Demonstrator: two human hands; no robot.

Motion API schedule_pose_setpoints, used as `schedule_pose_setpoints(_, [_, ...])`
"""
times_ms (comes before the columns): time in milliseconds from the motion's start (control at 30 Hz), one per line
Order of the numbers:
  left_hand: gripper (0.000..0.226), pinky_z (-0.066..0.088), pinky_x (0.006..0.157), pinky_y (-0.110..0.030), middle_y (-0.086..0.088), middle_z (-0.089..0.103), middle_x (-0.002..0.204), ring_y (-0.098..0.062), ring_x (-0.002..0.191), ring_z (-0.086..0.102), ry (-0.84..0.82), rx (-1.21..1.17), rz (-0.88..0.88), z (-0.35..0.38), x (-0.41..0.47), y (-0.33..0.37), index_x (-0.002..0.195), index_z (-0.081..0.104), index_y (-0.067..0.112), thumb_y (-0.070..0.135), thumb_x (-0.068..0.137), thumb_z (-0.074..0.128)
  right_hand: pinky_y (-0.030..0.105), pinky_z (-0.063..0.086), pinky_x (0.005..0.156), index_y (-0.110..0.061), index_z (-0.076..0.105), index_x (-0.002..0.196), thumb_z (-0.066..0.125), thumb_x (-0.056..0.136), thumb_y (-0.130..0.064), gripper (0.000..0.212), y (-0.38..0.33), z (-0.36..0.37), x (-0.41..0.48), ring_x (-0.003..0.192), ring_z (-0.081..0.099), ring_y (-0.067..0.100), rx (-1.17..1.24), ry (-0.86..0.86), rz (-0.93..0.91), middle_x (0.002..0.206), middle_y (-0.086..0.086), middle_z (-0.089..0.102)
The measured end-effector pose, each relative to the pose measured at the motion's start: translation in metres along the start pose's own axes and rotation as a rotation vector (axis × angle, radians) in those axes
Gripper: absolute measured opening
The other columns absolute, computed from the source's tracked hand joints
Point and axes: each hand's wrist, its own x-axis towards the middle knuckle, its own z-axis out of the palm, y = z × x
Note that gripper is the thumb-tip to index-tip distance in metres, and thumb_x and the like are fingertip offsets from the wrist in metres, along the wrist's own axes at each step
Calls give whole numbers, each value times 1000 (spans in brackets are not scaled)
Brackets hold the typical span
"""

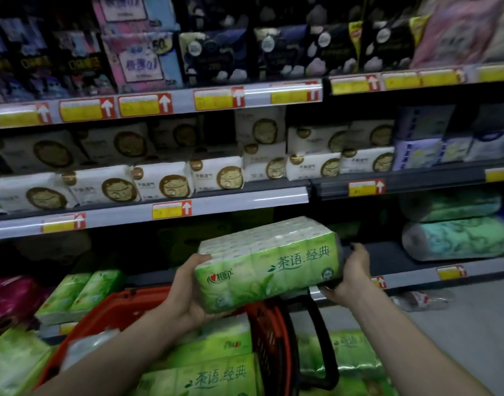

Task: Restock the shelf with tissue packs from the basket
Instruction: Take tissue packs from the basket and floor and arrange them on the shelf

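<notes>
Green tissue pack (269, 264) clamped endwise between left hand (188, 290) and right hand (352, 271), above red basket (262, 324). Long axis level, parallel to shelf edge (402, 277); dark shelf gap directly behind.

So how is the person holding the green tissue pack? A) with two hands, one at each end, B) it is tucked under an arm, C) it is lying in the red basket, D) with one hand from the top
A: the left hand grips one end of the green tissue pack and the right hand grips the other end, holding it up above the red basket.
</notes>
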Motion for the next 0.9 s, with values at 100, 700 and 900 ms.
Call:
schedule_pose_setpoints(100, [43,55,83,-47,-18,78,95,-37,79,72,-36,26,0,45,11,-1,105,73,10,45,89,54,40,60,52,-20,72,106,34,99,-60,55,-10,-13,26,82,72,29,232,86,-53,85,8,79])
schedule_pose_setpoints(700, [47,64,61,-53,-15,79,94,-34,76,77,6,191,-39,231,150,-79,115,66,10,34,77,80,55,63,66,-11,39,134,90,65,-53,95,-30,-26,133,85,74,36,141,271,22,114,18,67])
schedule_pose_setpoints(900, [50,58,80,-67,-20,78,103,-41,89,77,34,181,-98,232,206,-110,117,69,9,36,76,80,65,61,71,-21,35,140,102,43,-53,122,-7,-39,227,91,73,40,128,257,60,111,20,66])
